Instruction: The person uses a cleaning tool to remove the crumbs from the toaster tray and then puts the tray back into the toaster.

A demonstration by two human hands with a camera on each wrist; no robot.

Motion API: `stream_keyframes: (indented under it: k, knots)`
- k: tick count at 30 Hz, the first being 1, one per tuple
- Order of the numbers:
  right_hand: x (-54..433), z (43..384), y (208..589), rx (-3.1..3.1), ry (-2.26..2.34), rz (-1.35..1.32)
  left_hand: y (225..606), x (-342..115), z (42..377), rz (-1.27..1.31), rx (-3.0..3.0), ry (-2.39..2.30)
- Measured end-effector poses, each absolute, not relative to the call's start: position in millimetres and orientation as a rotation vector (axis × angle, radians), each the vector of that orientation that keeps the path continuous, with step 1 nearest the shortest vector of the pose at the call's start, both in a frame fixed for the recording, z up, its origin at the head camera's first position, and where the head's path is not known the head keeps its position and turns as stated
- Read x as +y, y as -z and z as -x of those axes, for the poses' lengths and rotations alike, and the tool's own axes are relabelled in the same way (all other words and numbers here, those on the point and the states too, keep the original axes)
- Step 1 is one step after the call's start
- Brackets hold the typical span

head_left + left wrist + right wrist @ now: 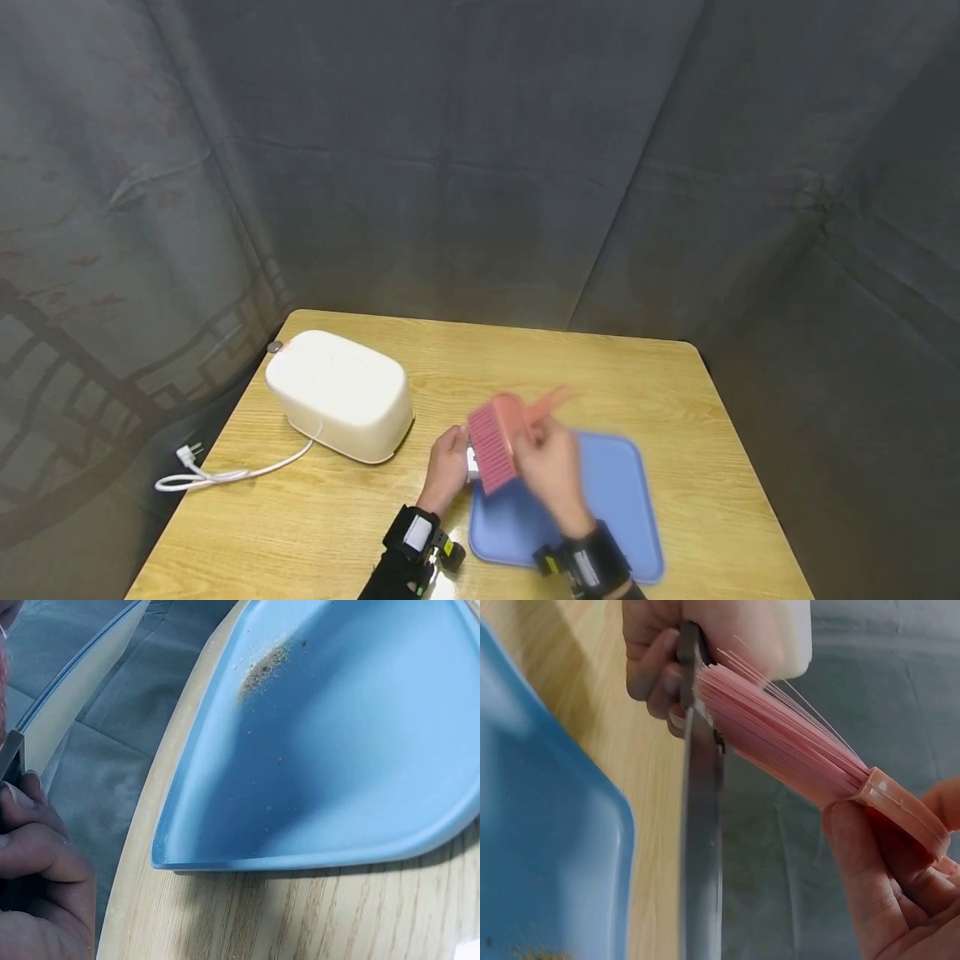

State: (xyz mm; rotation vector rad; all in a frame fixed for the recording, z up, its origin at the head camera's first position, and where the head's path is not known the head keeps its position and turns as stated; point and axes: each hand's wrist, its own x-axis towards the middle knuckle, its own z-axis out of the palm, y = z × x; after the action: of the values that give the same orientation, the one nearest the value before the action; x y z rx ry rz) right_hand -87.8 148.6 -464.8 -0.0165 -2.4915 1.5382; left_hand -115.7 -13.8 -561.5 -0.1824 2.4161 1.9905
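Observation:
My left hand (447,467) grips the dark end of a thin, flat crumb tray (703,847), held up on edge beside the blue tray. In the head view the brush mostly covers it. A pink hand brush (495,442) is in my right hand (553,477), its fingers and thumb pinching the brush near the base of the bristles. The bristle tips reach the crumb tray's dark end, close to the left fingers. Below lies a shallow blue tray (618,500) on the table, with a small heap of brown crumbs (262,671) and scattered bits in it.
A white toaster (341,387) stands at the table's left back. Its white cord and plug (187,456) lie near the left edge. A small dark round object (274,347) sits at the back left corner. Grey cloth (480,167) hangs behind the wooden table (720,500).

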Motion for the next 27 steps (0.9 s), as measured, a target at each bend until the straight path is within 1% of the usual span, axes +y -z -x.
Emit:
stream_keyframes:
  k: [10, 27]
  knots:
    - [146, 86, 477, -2.468, -1.475, 0.06, 562, -14, 114, 0.214, 2.393, -1.995]
    - [166, 89, 485, -2.509, -1.38, 0.122, 565, -17, 115, 0.224, 2.436, -2.013]
